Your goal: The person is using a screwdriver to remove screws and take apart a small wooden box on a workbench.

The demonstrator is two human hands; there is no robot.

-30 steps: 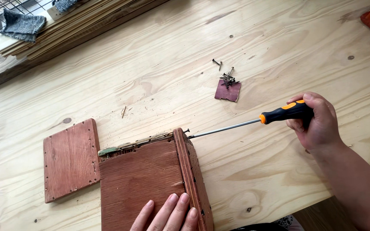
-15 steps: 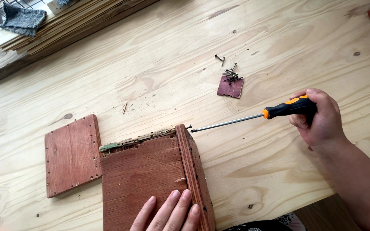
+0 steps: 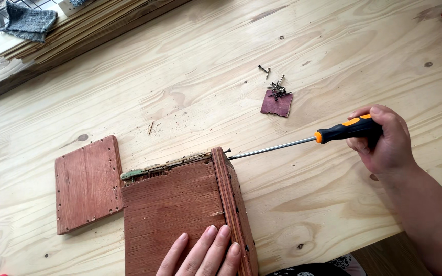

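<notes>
Head view, looking down on a pale pine workbench (image 3: 190, 87) with visible knots and grain.

Right hand (image 3: 382, 139): fingers were curled closed around the black-and-orange handle of a long-shafted screwdriver (image 3: 303, 143). The steel shaft ran leftward, nearly level, and its tip met a small dark screw (image 3: 227, 151) standing proud at the upper right corner of a reddish-brown plywood box (image 3: 185, 214). Tip and screw head appeared to be touching; finer detail was too small to tell.

Left hand (image 3: 203, 253): lay flat, palm down, on the box's top panel near the lower edge of the frame, fingers extended and close together, pressing on the wood rather than grasping anything. Only the fingers showed; the rest of the hand was cut off by the frame.

The box sat at the near edge of the bench, centre-bottom. Its right side wall was seen edge-on, with small dark holes along it. Along the box's upper edge a rough, splintered strip was exposed.

Just left of the box, touching or nearly touching its corner, a separate flat reddish-brown plywood panel (image 3: 88, 183) lay on the bench, with rows of small nail holes along its edges.

Well apart, up and right of the box: a small dark-red square scrap of wood (image 3: 276, 105) with a cluster of loose dark screws (image 3: 277, 89) at its top edge, two more lying just beyond.

Far upper left: stacked wooden planks (image 3: 93, 30) with a grey cloth (image 3: 29, 20) on them.
</notes>
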